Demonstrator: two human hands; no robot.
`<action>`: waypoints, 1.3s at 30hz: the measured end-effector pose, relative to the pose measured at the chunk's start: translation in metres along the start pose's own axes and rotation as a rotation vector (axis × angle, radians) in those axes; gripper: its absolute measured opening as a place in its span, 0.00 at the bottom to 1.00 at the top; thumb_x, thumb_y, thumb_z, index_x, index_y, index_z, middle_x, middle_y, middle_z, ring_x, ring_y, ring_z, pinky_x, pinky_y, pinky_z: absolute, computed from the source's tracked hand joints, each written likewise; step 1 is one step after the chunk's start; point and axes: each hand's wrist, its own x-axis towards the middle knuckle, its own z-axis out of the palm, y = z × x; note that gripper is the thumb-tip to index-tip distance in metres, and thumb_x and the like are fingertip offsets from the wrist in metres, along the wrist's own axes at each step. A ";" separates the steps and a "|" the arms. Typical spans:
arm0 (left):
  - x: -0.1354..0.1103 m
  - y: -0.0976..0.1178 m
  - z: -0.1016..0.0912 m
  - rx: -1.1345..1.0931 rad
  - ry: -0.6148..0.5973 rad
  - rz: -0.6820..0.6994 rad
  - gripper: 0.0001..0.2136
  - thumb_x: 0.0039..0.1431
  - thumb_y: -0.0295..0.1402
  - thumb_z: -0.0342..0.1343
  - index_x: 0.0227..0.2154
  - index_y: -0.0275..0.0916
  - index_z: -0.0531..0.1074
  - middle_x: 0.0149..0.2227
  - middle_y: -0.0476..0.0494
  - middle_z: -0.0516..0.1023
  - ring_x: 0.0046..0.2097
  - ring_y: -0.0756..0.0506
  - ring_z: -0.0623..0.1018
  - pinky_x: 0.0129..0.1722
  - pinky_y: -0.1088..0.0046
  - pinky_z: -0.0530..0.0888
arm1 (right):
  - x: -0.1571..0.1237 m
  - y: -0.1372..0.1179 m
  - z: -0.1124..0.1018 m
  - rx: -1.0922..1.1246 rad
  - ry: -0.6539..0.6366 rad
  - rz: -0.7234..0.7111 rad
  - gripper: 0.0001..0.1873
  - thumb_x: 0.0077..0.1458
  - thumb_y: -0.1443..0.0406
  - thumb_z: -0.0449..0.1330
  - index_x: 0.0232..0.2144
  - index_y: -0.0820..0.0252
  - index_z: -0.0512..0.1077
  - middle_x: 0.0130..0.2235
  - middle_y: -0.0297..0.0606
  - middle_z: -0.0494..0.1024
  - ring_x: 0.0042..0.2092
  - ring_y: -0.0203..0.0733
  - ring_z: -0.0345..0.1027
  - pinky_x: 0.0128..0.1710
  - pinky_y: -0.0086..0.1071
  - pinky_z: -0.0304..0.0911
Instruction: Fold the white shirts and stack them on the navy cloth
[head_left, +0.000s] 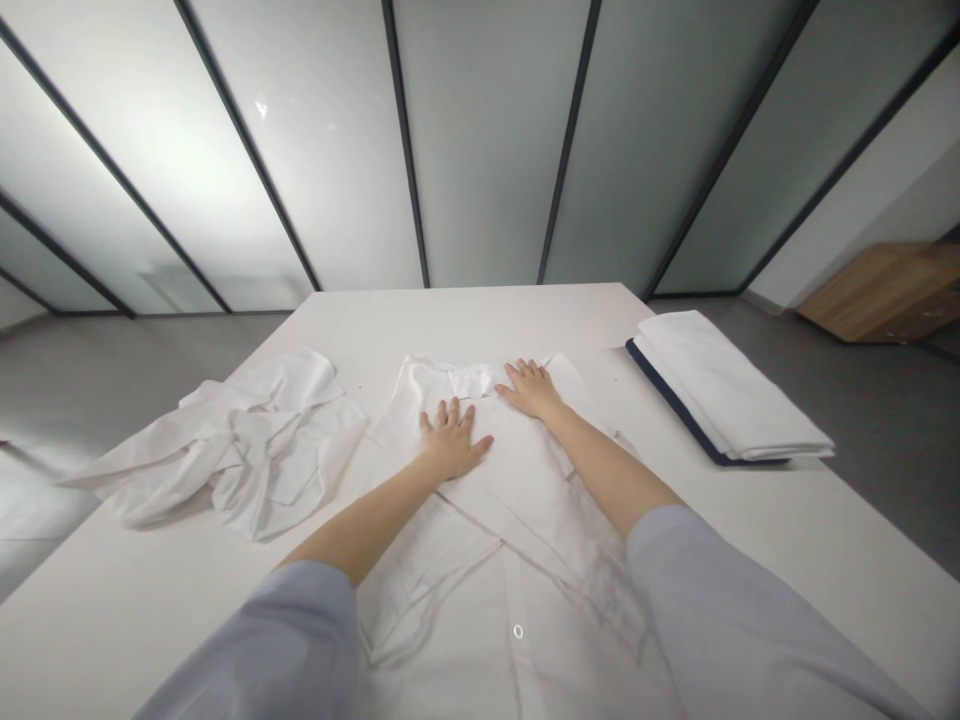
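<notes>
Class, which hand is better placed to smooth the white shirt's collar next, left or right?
Probably the right hand: its fingertips lie level with the collar, just beside it. The left hand rests lower on the shirt.

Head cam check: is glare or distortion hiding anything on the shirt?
In the head view, glare washes the frosted glass panels at upper left, away from the work. The wide lens fans the panel frames and stretches the forearms. The white shirt under the left hand and right hand has low contrast against the white table, but its creases stay readable, with no clear motion blur.
</notes>
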 end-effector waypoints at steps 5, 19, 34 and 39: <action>0.027 -0.005 -0.001 -0.012 0.006 0.004 0.39 0.58 0.61 0.32 0.67 0.43 0.48 0.69 0.35 0.43 0.68 0.28 0.44 0.60 0.37 0.45 | -0.011 0.003 -0.012 -0.012 0.110 -0.020 0.32 0.63 0.53 0.45 0.64 0.63 0.55 0.67 0.50 0.52 0.67 0.53 0.41 0.64 0.46 0.39; 0.083 -0.009 -0.030 -0.017 0.269 0.035 0.25 0.63 0.50 0.40 0.51 0.37 0.67 0.53 0.32 0.70 0.58 0.35 0.65 0.57 0.56 0.59 | -0.105 -0.015 0.003 0.006 -0.140 0.019 0.41 0.59 0.40 0.38 0.67 0.51 0.47 0.70 0.45 0.42 0.68 0.61 0.31 0.62 0.60 0.34; -0.006 -0.038 -0.017 0.047 -0.021 -0.015 0.34 0.63 0.54 0.36 0.65 0.39 0.51 0.68 0.34 0.48 0.68 0.35 0.50 0.63 0.55 0.50 | -0.038 0.012 -0.012 -0.044 0.026 -0.084 0.33 0.63 0.50 0.45 0.63 0.62 0.56 0.66 0.50 0.53 0.67 0.55 0.44 0.63 0.47 0.41; -0.015 -0.056 -0.014 0.039 -0.039 0.008 0.35 0.63 0.55 0.33 0.66 0.38 0.49 0.69 0.35 0.45 0.68 0.36 0.48 0.64 0.58 0.50 | -0.087 0.020 -0.015 -0.051 0.080 -0.167 0.30 0.62 0.53 0.48 0.60 0.63 0.61 0.65 0.50 0.57 0.65 0.56 0.47 0.63 0.47 0.43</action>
